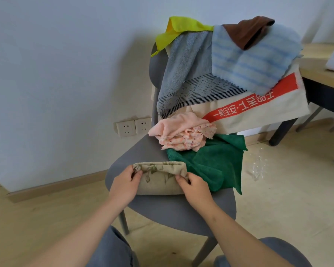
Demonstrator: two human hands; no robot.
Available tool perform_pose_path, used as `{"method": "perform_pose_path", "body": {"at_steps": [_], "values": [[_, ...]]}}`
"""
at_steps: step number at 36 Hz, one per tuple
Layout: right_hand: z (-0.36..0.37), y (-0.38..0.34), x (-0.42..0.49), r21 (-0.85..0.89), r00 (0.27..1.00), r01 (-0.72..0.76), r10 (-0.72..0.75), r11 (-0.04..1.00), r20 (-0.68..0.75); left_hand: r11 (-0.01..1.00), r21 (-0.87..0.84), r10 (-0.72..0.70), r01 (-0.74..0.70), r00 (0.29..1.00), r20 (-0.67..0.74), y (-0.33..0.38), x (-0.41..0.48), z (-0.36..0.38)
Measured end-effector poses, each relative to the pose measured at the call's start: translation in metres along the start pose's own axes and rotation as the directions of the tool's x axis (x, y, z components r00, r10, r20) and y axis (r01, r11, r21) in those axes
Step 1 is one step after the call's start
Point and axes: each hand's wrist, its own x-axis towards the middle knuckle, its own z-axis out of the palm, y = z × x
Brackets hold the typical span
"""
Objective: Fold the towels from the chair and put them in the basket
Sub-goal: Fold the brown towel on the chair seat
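A folded beige towel with a leaf print [159,178] lies on the front of the grey chair seat [181,207]. My left hand [124,185] pinches its left end and my right hand [196,187] pinches its right end. Behind it a green towel [214,162] is spread on the seat, with a crumpled pink towel [181,132] on top of it. Over the chair back hang a grey-blue towel [189,74], a light blue striped towel [253,60], a cream towel with a red band [258,105], a yellow cloth [174,31] and a brown cloth [245,31]. No basket is in view.
The chair stands against a white wall with two sockets [133,127] low down. A wooden table with dark legs [320,74] is at the right, with a white object on it. Crumpled clear plastic [258,168] lies on the light floor. My knees show at the bottom.
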Motion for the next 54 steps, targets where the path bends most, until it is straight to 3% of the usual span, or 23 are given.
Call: {"method": "perform_pose_path", "body": {"at_steps": [5,9,12,15,19,22,25,29,31,35,37,39,45,50,54], "values": [[0.001,-0.009,0.008,-0.121,0.990,-0.138,0.135,0.983,-0.035,0.958,0.286,0.000,0.004,1.000,-0.014,0.011,0.006,0.007],[0.000,-0.014,0.005,-0.312,0.983,-0.181,0.175,0.933,-0.046,0.921,0.385,-0.054,0.057,0.998,-0.019,0.017,0.008,0.009],[-0.001,-0.015,0.005,-0.303,0.975,-0.222,0.215,0.927,-0.055,0.888,0.433,-0.167,0.155,0.986,-0.010,0.020,0.010,0.011],[-0.002,-0.014,0.007,-0.228,0.971,-0.237,0.236,0.944,-0.032,0.878,0.453,-0.209,0.151,0.975,0.079,0.022,0.012,0.015],[-0.007,-0.013,0.006,-0.164,0.956,-0.273,0.287,0.948,0.067,0.940,0.309,-0.230,0.146,0.938,0.258,0.027,0.012,0.011],[-0.013,-0.011,0.002,-0.089,0.962,-0.257,0.263,0.962,0.070,0.978,0.005,-0.200,0.208,0.934,0.297,0.026,0.010,0.005],[-0.020,-0.013,0.000,0.137,0.962,-0.275,0.273,0.952,0.035,0.889,-0.362,-0.155,0.280,0.928,0.338,0.030,0.007,-0.004],[-0.032,-0.027,0.004,0.352,0.953,-0.296,0.297,0.888,0.053,0.723,-0.624,-0.122,0.296,0.944,0.307,0.044,0.013,-0.014],[-0.040,-0.037,0.011,0.339,0.974,-0.219,0.225,0.915,0.021,0.755,-0.628,-0.082,0.191,0.977,0.199,0.055,0.022,-0.018],[-0.060,-0.063,0.037,0.294,0.998,0.048,-0.038,0.955,-0.041,0.882,-0.452,0.144,-0.136,0.989,-0.017,0.086,0.054,-0.029],[-0.069,-0.080,0.061,0.216,0.982,0.185,-0.188,0.959,-0.004,0.895,-0.363,0.263,-0.259,0.964,-0.040,0.107,0.074,-0.036],[-0.076,-0.096,0.087,0.130,0.959,0.260,-0.272,0.957,0.079,0.889,-0.316,0.358,-0.332,0.934,0.025,0.128,0.097,-0.042],[-0.126,-0.141,0.160,0.252,0.904,0.237,-0.308,0.938,0.298,0.847,-0.406,0.428,-0.343,0.893,0.139,0.202,0.162,-0.080],[-0.170,-0.198,0.177,0.412,0.906,0.175,-0.310,0.894,0.288,0.851,-0.460,0.362,-0.253,0.918,0.165,0.272,0.190,-0.125],[-0.222,-0.259,0.173,0.423,0.918,0.206,-0.324,0.883,0.229,0.810,-0.553,0.347,-0.192,0.918,0.190,0.344,0.200,-0.167]]}}
